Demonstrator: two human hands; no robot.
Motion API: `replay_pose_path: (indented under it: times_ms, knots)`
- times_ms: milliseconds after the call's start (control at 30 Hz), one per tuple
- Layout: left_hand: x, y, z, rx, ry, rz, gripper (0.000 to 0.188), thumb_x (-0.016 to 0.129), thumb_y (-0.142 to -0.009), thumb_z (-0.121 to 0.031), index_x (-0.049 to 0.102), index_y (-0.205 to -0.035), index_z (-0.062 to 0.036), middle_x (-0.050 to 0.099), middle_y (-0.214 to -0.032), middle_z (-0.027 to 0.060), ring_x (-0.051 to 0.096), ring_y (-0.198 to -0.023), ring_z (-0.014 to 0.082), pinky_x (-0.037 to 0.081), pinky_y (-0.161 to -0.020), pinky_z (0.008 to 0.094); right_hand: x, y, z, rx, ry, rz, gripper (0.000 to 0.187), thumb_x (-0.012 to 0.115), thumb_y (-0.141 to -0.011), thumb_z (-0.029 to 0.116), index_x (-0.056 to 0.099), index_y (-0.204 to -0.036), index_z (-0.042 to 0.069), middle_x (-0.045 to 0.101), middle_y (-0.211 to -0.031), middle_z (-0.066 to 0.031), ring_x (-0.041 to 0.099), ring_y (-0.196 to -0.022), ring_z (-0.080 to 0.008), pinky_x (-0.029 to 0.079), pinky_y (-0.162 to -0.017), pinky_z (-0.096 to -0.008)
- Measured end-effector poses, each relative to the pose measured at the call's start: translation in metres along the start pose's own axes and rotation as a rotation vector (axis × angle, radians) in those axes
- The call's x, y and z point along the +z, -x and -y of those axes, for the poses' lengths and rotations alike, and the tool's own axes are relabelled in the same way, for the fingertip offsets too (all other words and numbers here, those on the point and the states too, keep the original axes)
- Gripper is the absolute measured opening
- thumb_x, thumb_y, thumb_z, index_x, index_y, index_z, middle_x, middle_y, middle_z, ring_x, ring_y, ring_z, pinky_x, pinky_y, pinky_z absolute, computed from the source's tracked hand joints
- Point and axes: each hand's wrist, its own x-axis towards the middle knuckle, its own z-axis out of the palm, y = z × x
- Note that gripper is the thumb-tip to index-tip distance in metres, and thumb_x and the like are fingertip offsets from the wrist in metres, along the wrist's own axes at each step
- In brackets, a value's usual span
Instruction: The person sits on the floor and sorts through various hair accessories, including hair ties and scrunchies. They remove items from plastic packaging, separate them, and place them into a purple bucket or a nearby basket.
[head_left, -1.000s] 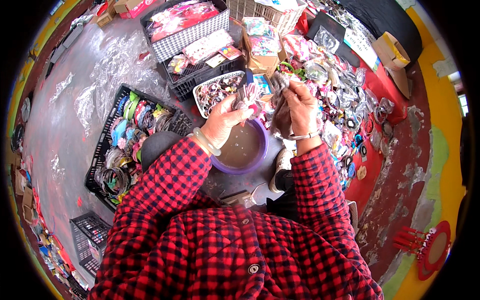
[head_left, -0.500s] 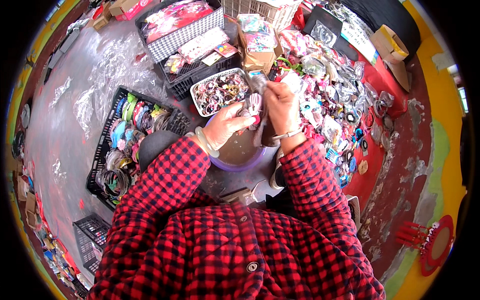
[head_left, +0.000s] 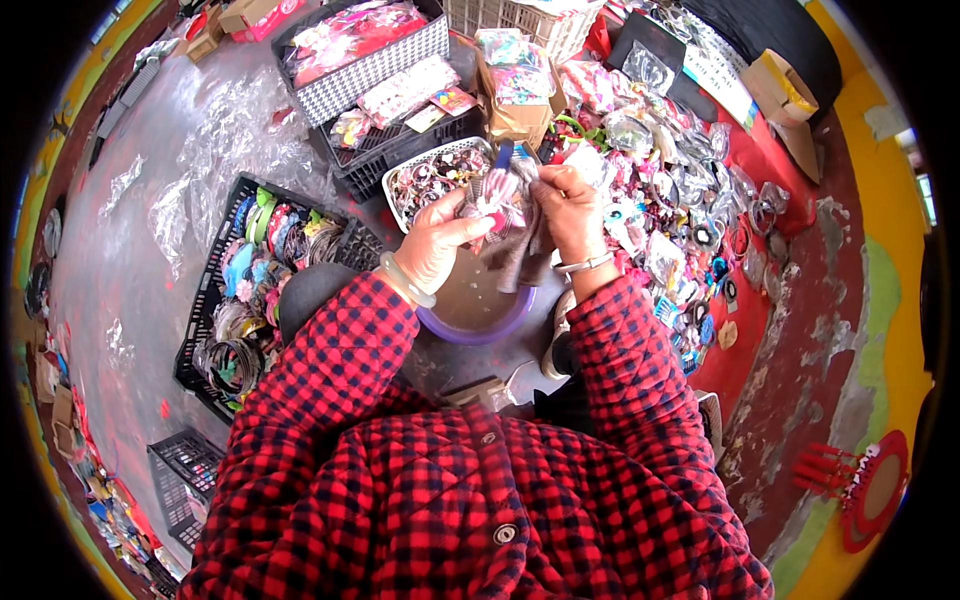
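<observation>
Above a purple basin (head_left: 478, 335), my left hand (head_left: 430, 248) pinches a pink-and-white striped hair accessory (head_left: 500, 188), with a small red piece by the thumb. A dark blue strip sticks up behind it; whether it is part of the same piece I cannot tell. My right hand (head_left: 577, 218) grips a grey-brown cloth (head_left: 520, 262), which hangs over the basin and lies against the striped piece. Cloudy liquid shows in the basin. Just beyond my left hand stands a white basket (head_left: 392, 200) full of hair ties.
A black crate (head_left: 195, 330) of headbands stands at the left. Stacked crates (head_left: 375, 65) and a cardboard box (head_left: 515, 122) of packets are at the far side. Accessories in a large heap (head_left: 650, 215) cover a red sheet at the right. Clear plastic film (head_left: 215, 150) lies on the floor.
The cloth has opened out and now hangs lower over the basin. My left hand has tilted upward, and a dark blue strip has come into view above the striped piece.
</observation>
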Motion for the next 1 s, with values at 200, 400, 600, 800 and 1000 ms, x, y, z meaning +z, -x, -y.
replay_pose_path:
  times_ms: [200,400,600,800,1000]
  knots:
    - [-0.001,-0.004,0.003,0.019,-0.013,-0.047,0.028,0.059,-0.082,-0.012,0.055,-0.109,-0.0058,0.059,-0.087,-0.0035,0.048,-0.07,0.0038,0.038,-0.062,0.0192,0.001,0.006,0.059,-0.244,0.127,-0.075,0.018,0.059,-0.077,-0.005,0.062,-0.093,0.003,0.059,-0.085,-0.0067,0.057,-0.077,-0.0146,0.046,-0.071,-0.0247]
    - [-0.007,-0.005,0.011,0.063,-0.078,-0.059,0.026,0.058,-0.082,-0.011,0.056,-0.107,-0.0057,0.057,-0.085,-0.005,0.048,-0.072,0.0036,0.038,-0.062,0.019,0.022,0.016,0.027,-0.299,0.259,0.089,0.017,0.059,-0.073,-0.003,0.063,-0.088,0.004,0.059,-0.082,-0.0121,0.059,-0.076,-0.0262,0.047,-0.068,-0.0322]
    - [-0.002,-0.003,-0.002,0.115,-0.089,-0.065,0.028,0.059,-0.081,-0.008,0.056,-0.109,-0.0052,0.057,-0.086,-0.0052,0.048,-0.072,0.0036,0.039,-0.062,0.0196,0.006,0.004,0.017,-0.007,0.306,-0.036,0.012,0.059,-0.073,-0.001,0.065,-0.083,0.003,0.058,-0.078,-0.0101,0.058,-0.073,-0.0213,0.046,-0.068,-0.0286]
    - [0.005,-0.005,0.006,0.136,-0.203,-0.012,0.028,0.057,-0.081,-0.005,0.054,-0.109,-0.0025,0.057,-0.093,-0.0012,0.05,-0.076,0.0053,0.04,-0.066,0.02,0.01,0.009,0.057,-0.413,0.27,0.049,0.021,0.059,-0.073,-0.006,0.063,-0.092,0.004,0.055,-0.089,-0.0097,0.056,-0.075,-0.0196,0.045,-0.067,-0.0261]
    - [-0.004,-0.002,0.007,0.083,-0.033,-0.087,0.028,0.058,-0.081,-0.004,0.056,-0.108,-0.0033,0.06,-0.091,-0.0011,0.051,-0.076,0.0047,0.042,-0.067,0.0213,0.023,0.022,0.031,-0.328,0.278,0.141,0.02,0.059,-0.076,-0.003,0.063,-0.095,0.002,0.057,-0.087,-0.0102,0.059,-0.077,-0.0205,0.048,-0.065,-0.0284]
